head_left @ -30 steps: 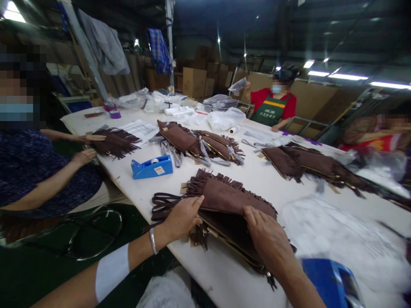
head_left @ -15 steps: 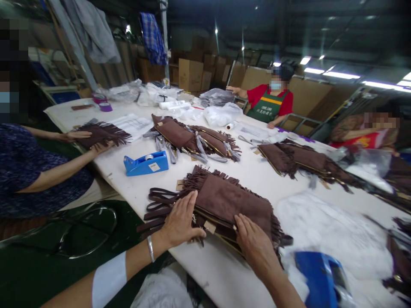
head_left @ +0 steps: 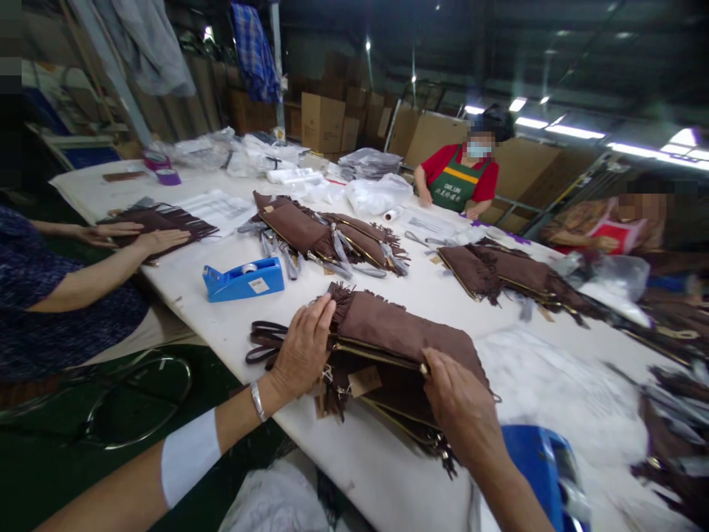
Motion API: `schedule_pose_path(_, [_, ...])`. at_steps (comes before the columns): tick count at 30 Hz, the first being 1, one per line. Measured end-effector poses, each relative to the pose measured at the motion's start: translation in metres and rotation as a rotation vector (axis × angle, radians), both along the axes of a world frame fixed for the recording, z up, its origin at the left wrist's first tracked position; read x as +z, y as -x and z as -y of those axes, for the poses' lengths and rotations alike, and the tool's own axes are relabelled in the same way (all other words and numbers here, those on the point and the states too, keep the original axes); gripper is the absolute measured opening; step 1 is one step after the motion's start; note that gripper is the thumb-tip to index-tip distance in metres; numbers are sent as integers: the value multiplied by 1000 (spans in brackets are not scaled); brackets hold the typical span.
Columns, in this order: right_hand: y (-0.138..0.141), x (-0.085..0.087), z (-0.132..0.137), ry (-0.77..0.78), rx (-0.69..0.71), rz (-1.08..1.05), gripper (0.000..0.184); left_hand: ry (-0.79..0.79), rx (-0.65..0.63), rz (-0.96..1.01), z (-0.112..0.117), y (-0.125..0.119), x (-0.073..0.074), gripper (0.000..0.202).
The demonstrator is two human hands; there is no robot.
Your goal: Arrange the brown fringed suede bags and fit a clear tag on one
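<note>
Brown suede fringed bags [head_left: 399, 336] stacked near table edge [head_left: 360, 473]; left hand [head_left: 302, 347] flat-pressed on fringe end, right hand [head_left: 459, 406] pinching zipper edge. Best keep edges aligned, straps untangled.

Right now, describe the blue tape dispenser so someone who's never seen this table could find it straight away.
Start at the long white table. Along its near-left edge, between a seated co-worker's hands and the wearer's left hand, sits the tape dispenser. It is the only bright blue plastic block with a small white label among piles of brown fringed bags.
</note>
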State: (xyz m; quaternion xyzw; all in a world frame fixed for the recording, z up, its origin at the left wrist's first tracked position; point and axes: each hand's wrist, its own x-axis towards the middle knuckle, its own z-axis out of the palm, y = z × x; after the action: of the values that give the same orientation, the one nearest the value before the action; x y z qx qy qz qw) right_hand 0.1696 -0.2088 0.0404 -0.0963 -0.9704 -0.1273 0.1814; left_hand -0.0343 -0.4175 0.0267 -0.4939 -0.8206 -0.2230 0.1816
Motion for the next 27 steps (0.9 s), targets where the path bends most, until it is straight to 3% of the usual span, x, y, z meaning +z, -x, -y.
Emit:
schedule_pose_path(3, [-11, -33, 10, -25, 50, 100, 43, -75, 52, -12, 19, -15, -14, 69])
schedule_pose_path(6, [-20, -57, 16, 19, 52, 154, 67, -101, -45, -12, 35, -42, -36, 56])
schedule_pose_path(8, [-21, -60, 15, 51, 47, 169, 78, -93, -58, 31, 34, -54, -47, 57])
schedule_pose_path(11, [-16, -57, 8, 53, 26, 184, 72, -39, 20, 98, 20, -59, -51, 78])
schedule_pose_path(16, [-6, -41, -9, -7, 97, 191, 52, 67, -13, 95, 4, -49, -34, 77])
schedule_pose_path(19, [7, -16, -11, -12, 98, 129, 39, 73, -99, 36, 1, -36, -14, 58])
schedule_pose_path(22, [24, 6, -4, -20, -7, -23, 37, 36, -129, -67, -7, -16, 10, 39])
schedule_pose_path(25, [33, 1, 4, -55, -53, -103, 39, 0, -64, -103, -14, 1, 19, 36])
schedule_pose_path(27, [33, -20, 6, -100, 40, -94, 38, 0, -3, -54, -8, 3, 9, 36])
